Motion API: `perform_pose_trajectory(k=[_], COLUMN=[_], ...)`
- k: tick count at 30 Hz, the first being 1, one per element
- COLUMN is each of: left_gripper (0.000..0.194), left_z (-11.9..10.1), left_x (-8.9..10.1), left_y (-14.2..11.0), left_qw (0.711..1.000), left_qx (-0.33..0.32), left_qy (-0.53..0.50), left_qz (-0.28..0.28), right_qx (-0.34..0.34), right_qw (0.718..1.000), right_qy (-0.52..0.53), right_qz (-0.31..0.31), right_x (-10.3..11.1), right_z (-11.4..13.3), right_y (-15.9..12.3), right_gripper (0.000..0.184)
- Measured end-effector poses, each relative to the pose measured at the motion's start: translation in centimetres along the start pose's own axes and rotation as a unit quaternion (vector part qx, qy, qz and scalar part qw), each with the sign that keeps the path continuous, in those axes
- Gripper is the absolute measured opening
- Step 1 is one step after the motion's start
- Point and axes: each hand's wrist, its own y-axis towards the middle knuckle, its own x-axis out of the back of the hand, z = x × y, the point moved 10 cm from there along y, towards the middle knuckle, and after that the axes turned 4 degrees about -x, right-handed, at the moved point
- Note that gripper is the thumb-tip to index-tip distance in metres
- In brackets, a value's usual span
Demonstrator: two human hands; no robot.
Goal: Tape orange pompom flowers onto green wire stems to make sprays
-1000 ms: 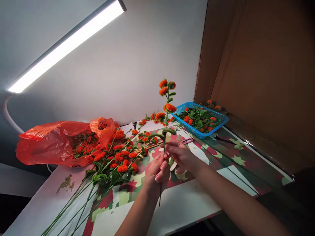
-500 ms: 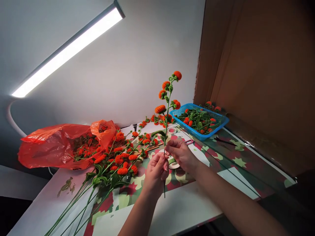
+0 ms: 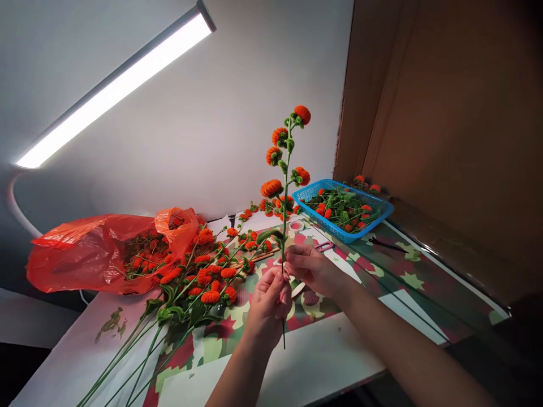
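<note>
An artificial flower stem point(image 3: 287, 175) stands upright before me, with several fuzzy orange blooms, small green buds and a curled green leaf low on it. My left hand point(image 3: 270, 297) pinches its lower part between thumb and fingers, and the thin dark end sticks out below. Just above, my right hand point(image 3: 311, 268) closes its thumb and fingers at the stem under the leaf; whether a strip of tape is also between them, I cannot tell. A pale round roll point(image 3: 298, 288) shows partly behind the hands.
Finished orange flower stems point(image 3: 203, 277) lie in a heap at left beside a red plastic bag point(image 3: 76, 254) of more flowers. A blue basket point(image 3: 339, 233) of flowers sits back right. Nearby are a white tape roll point(image 3: 297, 225) and pink-handled tool point(image 3: 324, 246). A lamp point(image 3: 119, 90) hangs above.
The flower stem has risen slightly and its top has tilted a little left. Both hands keep their grip at nearly the same place, and the pale roll behind them is more covered.
</note>
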Motion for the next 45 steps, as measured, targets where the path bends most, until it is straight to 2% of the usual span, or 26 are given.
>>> perform_pose_trajectory(k=[5,8,11,14,16,18,21,24,28,35,37,39,42,45], left_gripper=[0.027,0.029,0.024,0.019,0.019,0.018,0.023,0.033,0.037,0.037,0.039,0.038,0.032,0.028], left_z=[0.5,0.6,-1.0,-3.4,-4.1,-4.3,-3.5,-2.5,-2.1,0.2,0.8,0.6,-1.0,-1.7], left_x=[-0.5,-0.2,0.8,1.0,0.9,1.1,1.8,1.8,1.5,0.4,0.4,1.0,2.2,2.5], left_y=[-0.1,0.0,0.0,-0.9,-1.6,-1.8,-1.2,-0.4,-0.2,-0.2,-0.3,-0.3,-0.7,-1.0], left_qw=[0.998,0.999,0.992,0.957,0.938,0.936,0.958,0.978,0.987,0.995,0.995,0.995,0.977,0.964], left_qx=[0.029,0.033,-0.044,-0.158,-0.201,-0.216,-0.171,-0.101,-0.062,0.061,0.081,0.050,-0.053,-0.102], left_qy=[-0.019,0.010,0.109,0.216,0.237,0.210,0.128,0.054,0.011,-0.049,-0.030,0.028,0.146,0.177], left_qz=[0.043,0.039,-0.033,-0.115,-0.152,-0.181,-0.192,-0.172,-0.151,-0.060,-0.050,-0.075,-0.142,-0.172], right_qx=[0.072,0.104,0.120,0.131,0.145,0.165,0.168,0.116,0.062,0.071,0.083,0.111,0.154,0.161], right_qw=[0.997,0.993,0.986,0.976,0.969,0.958,0.954,0.976,0.990,0.987,0.982,0.975,0.959,0.957], right_qy=[-0.024,-0.049,-0.085,-0.124,-0.146,-0.170,-0.173,-0.115,-0.079,-0.143,-0.168,-0.183,-0.197,-0.180], right_qz=[-0.024,-0.029,-0.075,-0.124,-0.140,-0.160,-0.178,-0.143,-0.094,-0.012,-0.021,-0.061,-0.132,-0.162], right_x=[0.3,-0.1,0.2,0.5,0.3,0.3,0.4,0.4,-0.1,-1.3,-1.1,-0.4,1.0,1.8], right_z=[0.9,1.5,1.7,1.6,1.4,1.4,1.3,0.3,-0.3,0.2,0.6,1.2,2.1,2.0], right_y=[0.0,-0.4,-0.7,-1.1,-1.2,-1.4,-1.4,-0.7,-0.2,-0.4,-0.5,-0.6,-0.7,-0.5], right_gripper=[0.020,0.017,0.019,0.022,0.022,0.019,0.017,0.017,0.016,0.019,0.017,0.017,0.020,0.020])
